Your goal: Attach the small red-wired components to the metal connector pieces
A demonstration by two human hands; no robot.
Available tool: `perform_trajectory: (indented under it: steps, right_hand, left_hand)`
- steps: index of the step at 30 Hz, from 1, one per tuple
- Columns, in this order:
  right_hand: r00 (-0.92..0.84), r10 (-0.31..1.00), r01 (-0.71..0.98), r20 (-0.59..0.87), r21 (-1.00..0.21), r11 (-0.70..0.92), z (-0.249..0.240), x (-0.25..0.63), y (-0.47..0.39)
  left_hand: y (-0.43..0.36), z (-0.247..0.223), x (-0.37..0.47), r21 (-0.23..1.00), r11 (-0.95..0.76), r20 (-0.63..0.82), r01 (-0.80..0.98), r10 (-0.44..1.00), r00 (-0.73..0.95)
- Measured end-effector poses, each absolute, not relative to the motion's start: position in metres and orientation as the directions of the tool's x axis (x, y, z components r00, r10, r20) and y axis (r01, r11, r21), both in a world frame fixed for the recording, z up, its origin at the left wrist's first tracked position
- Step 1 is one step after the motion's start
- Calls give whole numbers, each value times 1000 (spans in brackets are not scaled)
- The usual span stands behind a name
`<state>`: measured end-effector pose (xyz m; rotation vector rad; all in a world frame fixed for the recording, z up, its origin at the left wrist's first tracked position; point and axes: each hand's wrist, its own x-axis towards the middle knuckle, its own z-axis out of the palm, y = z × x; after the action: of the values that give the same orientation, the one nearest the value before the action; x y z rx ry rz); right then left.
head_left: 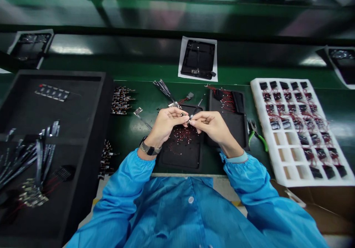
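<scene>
Both hands meet over a small black tray that holds scattered tiny red-wired parts. My left hand, with a watch on its wrist, pinches a small electronic part. Close against it, my right hand pinches the end of a thin dark flat cable that points up and away. The fingertips hide most of what lies between them. Just beyond the hands are a bundle of flat cables and a grey connector on red wires. A small circuit board with a cable lies left of my left hand.
A large black bin with boards and cables stands left, beside stacked small parts. To the right are another black tray, green-handled pliers and a white foam tray of wired parts. A black panel lies behind.
</scene>
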<state>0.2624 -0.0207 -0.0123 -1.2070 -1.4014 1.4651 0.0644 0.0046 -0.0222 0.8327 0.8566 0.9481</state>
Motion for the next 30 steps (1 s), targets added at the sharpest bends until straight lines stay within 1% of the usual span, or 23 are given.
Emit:
perform_trajectory:
  steps: [7, 13, 15, 17, 20, 22, 24, 27, 30]
  right_hand:
    - [-269, 955, 69, -123, -992, -108, -12, 263, -20]
    - [-272, 952, 91, -140, -989, -120, -13, 261, -20]
    - [-293, 945, 103, -144, -988, -118, -12, 264, -19]
    - [-304, 946, 128, -112, -989, -76, -10, 269, -16]
    - [-301, 953, 255, -23, -965, 57, -11, 276, -13]
    - [-376, 927, 380, -7, -913, 147, -15, 273, -14]
    - [-471, 882, 491, -23, -837, 241, -22, 266, -18]
    - [-519, 853, 614, -49, -716, 332, -31, 251, -24]
    - [-530, 846, 642, -55, -678, 358, -35, 243, -26]
  left_hand:
    - [4, -23, 64, 890, 333, -229, -312, 918, 325]
    - [4, -24, 65, 893, 322, -220, -313, 922, 319]
    - [4, -21, 62, 904, 293, -190, -312, 928, 321]
    - [6, -15, 55, 920, 228, -134, -320, 948, 288]
    - [13, -4, 35, 916, 104, -42, -387, 985, 165]
    - [19, 0, 20, 892, 40, -2, -449, 997, 83]
    - [24, 2, 8, 877, -1, 15, -481, 1000, 25]
    - [28, 2, -2, 887, -18, 7, -462, 1000, -26]
    - [27, 1, -1, 900, 9, -22, -435, 999, -24]
